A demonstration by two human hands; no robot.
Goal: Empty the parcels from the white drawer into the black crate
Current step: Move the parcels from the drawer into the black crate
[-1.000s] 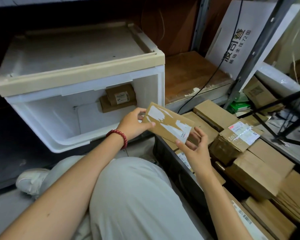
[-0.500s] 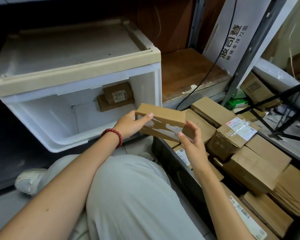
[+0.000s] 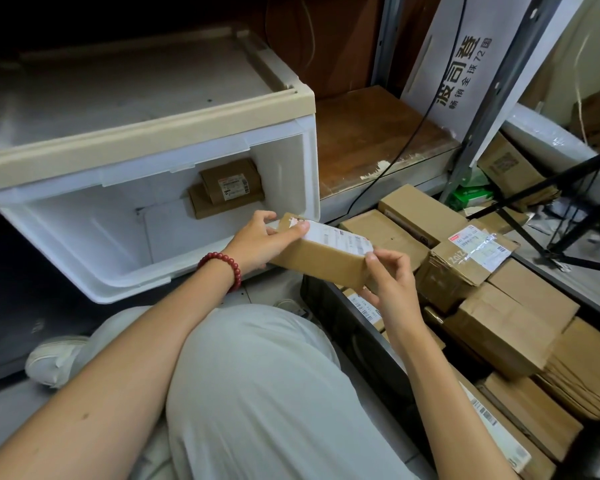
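Observation:
I hold a small brown cardboard parcel (image 3: 321, 259) with a white label on top between both hands, above the near left corner of the black crate (image 3: 329, 308). My left hand (image 3: 262, 239) grips its left end; my right hand (image 3: 392, 284) pinches its right end. The white drawer (image 3: 94, 237) stands pulled out at the left. Two brown parcels (image 3: 227, 188) lie stacked at its back right corner. The crate at the right holds several cardboard parcels (image 3: 465, 265).
My bent knee in light trousers (image 3: 267, 393) fills the lower middle. A wooden shelf (image 3: 371, 140) with a black cable (image 3: 413, 133) lies behind the crate. A grey metal upright (image 3: 492, 105), a white printed board (image 3: 465, 64) and black stand legs (image 3: 568, 202) are at the right.
The parcel has been turned in my hands: its taped face showed before, now the white label faces up. It stays between the drawer front and the crate.

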